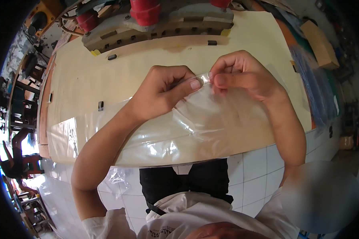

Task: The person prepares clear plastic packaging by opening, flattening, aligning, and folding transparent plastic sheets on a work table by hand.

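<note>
Head view: my left hand and right hand, close but apart, both pinch the edge of a clear plastic sheet, raising it between them; the rest lies across the table, which likely carries its weight.

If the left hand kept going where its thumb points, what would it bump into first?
Probably the right hand, across from the left hand. The clear plastic that the left hand already pinches shows between them. Depth is unclear, so it might just miss.
</note>
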The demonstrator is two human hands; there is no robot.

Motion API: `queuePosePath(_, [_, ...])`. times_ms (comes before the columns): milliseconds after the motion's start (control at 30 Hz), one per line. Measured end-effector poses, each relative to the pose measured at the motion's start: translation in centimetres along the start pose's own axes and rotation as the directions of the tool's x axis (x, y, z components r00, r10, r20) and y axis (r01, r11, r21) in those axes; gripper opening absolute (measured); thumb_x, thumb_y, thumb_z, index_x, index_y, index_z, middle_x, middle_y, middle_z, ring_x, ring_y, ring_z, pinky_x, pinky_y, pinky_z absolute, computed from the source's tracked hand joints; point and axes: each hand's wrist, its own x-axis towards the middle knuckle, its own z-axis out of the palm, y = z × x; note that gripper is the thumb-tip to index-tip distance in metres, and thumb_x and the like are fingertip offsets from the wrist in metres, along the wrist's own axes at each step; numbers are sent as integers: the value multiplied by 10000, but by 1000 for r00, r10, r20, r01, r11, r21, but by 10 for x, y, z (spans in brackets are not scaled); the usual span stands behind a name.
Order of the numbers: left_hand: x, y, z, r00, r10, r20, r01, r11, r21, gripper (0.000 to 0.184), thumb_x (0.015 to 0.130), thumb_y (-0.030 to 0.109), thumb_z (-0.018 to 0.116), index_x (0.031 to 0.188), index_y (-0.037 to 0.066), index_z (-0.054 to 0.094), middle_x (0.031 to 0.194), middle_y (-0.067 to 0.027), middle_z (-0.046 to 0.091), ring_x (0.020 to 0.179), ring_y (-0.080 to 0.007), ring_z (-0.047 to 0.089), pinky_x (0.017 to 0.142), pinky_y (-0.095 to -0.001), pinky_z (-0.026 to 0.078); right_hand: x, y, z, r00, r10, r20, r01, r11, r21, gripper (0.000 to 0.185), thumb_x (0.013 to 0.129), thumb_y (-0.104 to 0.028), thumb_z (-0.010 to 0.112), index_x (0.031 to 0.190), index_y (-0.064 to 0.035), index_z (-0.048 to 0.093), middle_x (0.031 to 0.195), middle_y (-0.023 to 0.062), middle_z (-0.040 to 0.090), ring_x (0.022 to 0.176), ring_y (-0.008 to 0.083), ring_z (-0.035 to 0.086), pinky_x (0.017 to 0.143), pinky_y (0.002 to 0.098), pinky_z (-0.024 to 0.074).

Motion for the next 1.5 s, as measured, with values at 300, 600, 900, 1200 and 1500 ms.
queuePosePath(300, [-2, 4, 0, 1000, 2, -28, -2, 1000, 2, 250, 958, 194, 619, 850, -30, 642, 694, 19, 566, 648, -36, 465, 561, -223, 369, -2, -2, -1, 1000, 6, 1, -6, 998, -56, 184, 872, -106, 683, 970, 49, 668, 839, 81, 680, 746, 114, 612, 710, 243, 489])
queuePosePath(600, [0, 1, 3, 998, 29, -59, -25, 998, 59, 244, 952, 192, 624, 852, -29, 648, 676, 26, 563, 624, -27, 453, 539, -211, 360, 0, 0, -5, 999, 40, 7, -39, 998, -49, 189, 868, -95, 680, 991, 48, 664, 842, 78, 680, 747, 107, 611, 710, 237, 487])
queuePosePath(900, [0, -7, 3, 1000, 29, -8, -29, 1000, 8, 257, 965, 215, 609, 930, -36, 655, 701, 12, 582, 633, -47, 487, 559, -214, 388, 5, 12, 0, 999, -43, -2, 42, 994, -101, 155, 876, -99, 675, 977, 14, 639, 854, 53, 668, 776, 97, 619, 714, 230, 488])
queuePosePath(1200, [0, -7, 3, 998, 60, -12, -59, 998, 31, 253, 972, 195, 599, 928, -48, 651, 711, -1, 586, 648, -53, 501, 562, -225, 399, 7, 18, -3, 998, -60, 27, 63, 994, -86, 182, 874, -85, 679, 1017, 21, 638, 932, 50, 673, 843, 87, 622, 769, 225, 490])
queuePosePath(1500, [3, -10, 4, 995, 99, 1, -99, 994, 44, 245, 970, 183, 603, 937, -55, 653, 703, -2, 592, 645, -51, 502, 557, -224, 404, 7, 15, 2, 998, -56, -15, 55, 994, -93, 209, 845, -130, 698, 988, 11, 639, 898, 39, 657, 799, 88, 595, 735, 231, 470])
